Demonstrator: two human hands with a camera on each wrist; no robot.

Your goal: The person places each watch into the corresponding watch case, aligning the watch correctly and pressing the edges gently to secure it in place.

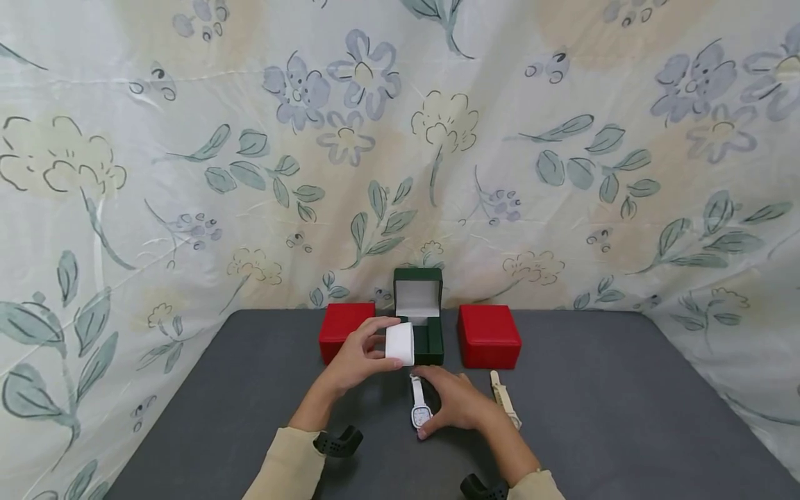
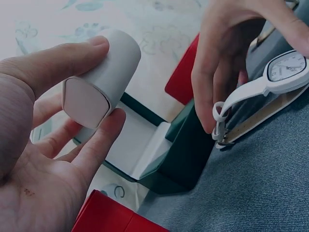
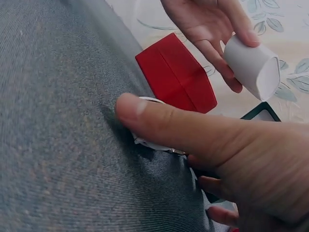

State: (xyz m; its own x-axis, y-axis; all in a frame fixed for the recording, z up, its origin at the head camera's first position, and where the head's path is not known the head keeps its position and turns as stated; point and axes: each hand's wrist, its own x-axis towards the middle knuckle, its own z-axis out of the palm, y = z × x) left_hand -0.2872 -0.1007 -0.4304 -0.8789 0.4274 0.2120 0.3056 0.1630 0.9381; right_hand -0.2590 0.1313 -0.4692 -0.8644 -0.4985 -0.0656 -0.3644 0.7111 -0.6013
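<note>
My left hand (image 1: pixel 357 355) holds a white watch cushion (image 1: pixel 400 344) between thumb and fingers, raised in front of the open green watch box (image 1: pixel 435 342). In the left wrist view the cushion (image 2: pixel 112 60) shows a rounded body with a flat end panel. On the table before the box lies a white wristwatch (image 1: pixel 421 417) with a squarish face. My right hand (image 1: pixel 459 399) spans it lengthwise, thumb at the face end and fingertips at the buckle end of the strap (image 2: pixel 236 104). The thumb covers much of the watch in the right wrist view.
A closed red box (image 1: pixel 344 325) stands left of the green box, and another red box (image 1: pixel 490 339) stands to its right. Beside my right forearm lies a cream-strapped watch (image 1: pixel 502 392). A floral cloth (image 1: pixel 375 173) hangs behind the dark grey table (image 1: pixel 600 403).
</note>
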